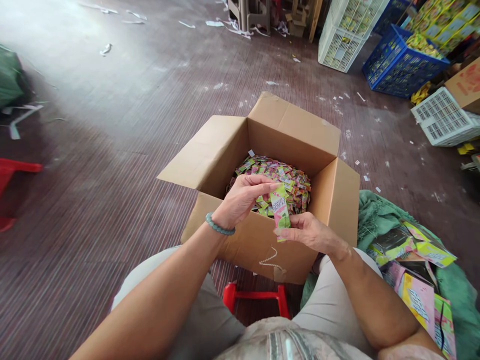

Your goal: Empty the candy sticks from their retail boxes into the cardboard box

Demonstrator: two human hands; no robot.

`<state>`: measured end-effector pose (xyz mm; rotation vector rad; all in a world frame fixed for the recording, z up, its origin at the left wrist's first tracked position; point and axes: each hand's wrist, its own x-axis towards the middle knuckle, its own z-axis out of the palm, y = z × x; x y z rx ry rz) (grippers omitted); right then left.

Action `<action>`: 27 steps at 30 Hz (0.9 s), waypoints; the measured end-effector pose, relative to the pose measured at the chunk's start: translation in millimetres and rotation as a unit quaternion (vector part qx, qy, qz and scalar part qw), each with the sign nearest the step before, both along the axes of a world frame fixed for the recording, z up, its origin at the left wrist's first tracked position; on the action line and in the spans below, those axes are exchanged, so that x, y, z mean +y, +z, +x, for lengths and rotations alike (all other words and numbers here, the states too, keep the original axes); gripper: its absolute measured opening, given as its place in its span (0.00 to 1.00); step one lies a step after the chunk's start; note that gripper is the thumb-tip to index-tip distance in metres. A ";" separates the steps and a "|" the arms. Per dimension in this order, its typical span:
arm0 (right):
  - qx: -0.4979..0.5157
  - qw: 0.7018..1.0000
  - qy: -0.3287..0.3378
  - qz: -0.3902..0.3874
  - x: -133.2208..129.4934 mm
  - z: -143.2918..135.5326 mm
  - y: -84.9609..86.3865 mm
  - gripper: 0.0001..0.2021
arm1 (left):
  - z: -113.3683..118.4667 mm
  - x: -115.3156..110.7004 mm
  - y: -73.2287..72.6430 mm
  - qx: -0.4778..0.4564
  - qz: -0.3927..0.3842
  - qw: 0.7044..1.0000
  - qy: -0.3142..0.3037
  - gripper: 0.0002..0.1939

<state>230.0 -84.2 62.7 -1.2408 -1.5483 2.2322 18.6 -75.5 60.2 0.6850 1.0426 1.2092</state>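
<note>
A small green, white and pink packet (279, 206) is stretched between my two hands, over the near side of an open cardboard box (258, 242). At its upper end, my left hand (245, 195) pinches it between thumb and fingers; a bead bracelet circles that wrist. My right hand (311, 231) grips the lower end from the right. Below and behind the hands, many similar small packets (296, 180) lie loose in the box, whose flaps are spread outward. What is inside the packet does not show.
To my right, larger printed packages (418, 300) lie on a green sack (375, 215). A red stool (257, 296) shows between my legs. White crates (343, 45) and a blue crate (393, 62) stand at the back right. Paper scraps litter the floor.
</note>
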 end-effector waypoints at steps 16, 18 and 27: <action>0.002 0.999 -0.026 -0.018 1.0 0.3 1.4 0.28 | 0.1 -0.4 0.2 -0.013 0.011 1.000 -0.014 0.15; 0.002 1.000 -0.018 -0.012 0.8 1.5 1.3 0.28 | 0.4 0.0 1.1 -0.012 0.007 1.000 -0.012 0.14; 0.002 1.000 -0.014 -0.002 0.6 3.2 -0.3 0.29 | 2.1 0.9 -0.9 -0.007 0.002 1.000 -0.009 0.13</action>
